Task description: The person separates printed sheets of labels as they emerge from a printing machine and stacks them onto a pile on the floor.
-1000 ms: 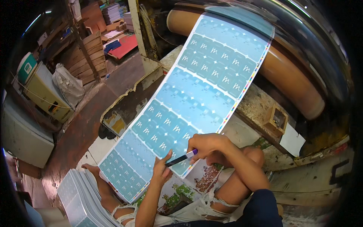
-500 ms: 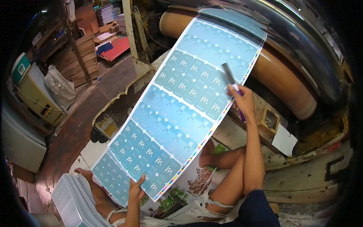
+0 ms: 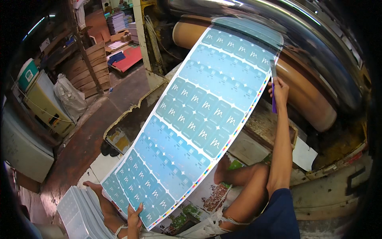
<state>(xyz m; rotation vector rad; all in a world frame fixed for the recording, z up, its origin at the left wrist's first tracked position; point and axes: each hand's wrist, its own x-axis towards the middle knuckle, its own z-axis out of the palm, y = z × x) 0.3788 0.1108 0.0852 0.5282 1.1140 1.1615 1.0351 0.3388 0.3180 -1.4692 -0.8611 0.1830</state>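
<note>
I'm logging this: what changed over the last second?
The right hand, gripping the purple-handled, grey-bladed tool, moved up along the long blue printed sheet; the sheet and the left hand holding it shifted down and left. The brown cylindrical roller stayed put.

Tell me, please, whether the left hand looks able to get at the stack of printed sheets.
Probably not freely: the left hand holds the long printed sheet, and the left leg lies between hand and stack.

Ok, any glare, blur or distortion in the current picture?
In the head view, streaks glare off the metal roller; the head view's corners are black; in the head view, the brown roller looks bowed; the printed sheet looks mostly sharp there.
</note>
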